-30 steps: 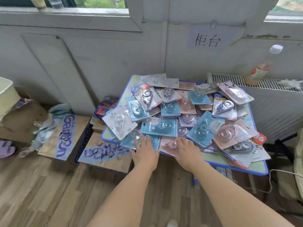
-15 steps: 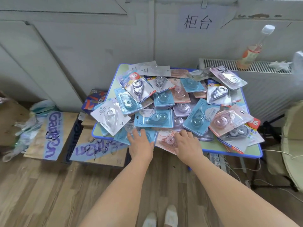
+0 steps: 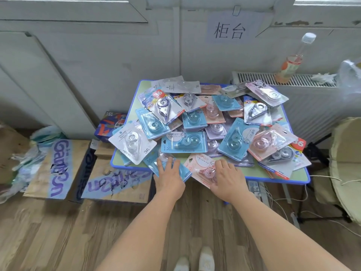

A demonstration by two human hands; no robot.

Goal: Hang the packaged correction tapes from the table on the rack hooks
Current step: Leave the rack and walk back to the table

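Observation:
A heap of several packaged correction tapes in blue, pink, white and lilac covers a small green table with a blue rim. My left hand lies flat, fingers straight, on a blue pack that overhangs the table's near edge. My right hand rests with spread fingers on a pink pack beside it, also at the near edge. Neither hand has a pack lifted. No rack or hooks are in view.
Cardboard boxes with purple lettering and plastic bags stand on the floor left of the table. A radiator at the back right carries a bottle. A round woven object and cables lie to the right.
The camera has tilted down and drawn nearer. Both hands stay on the same two front packs, which have slid slightly toward the near table edge.

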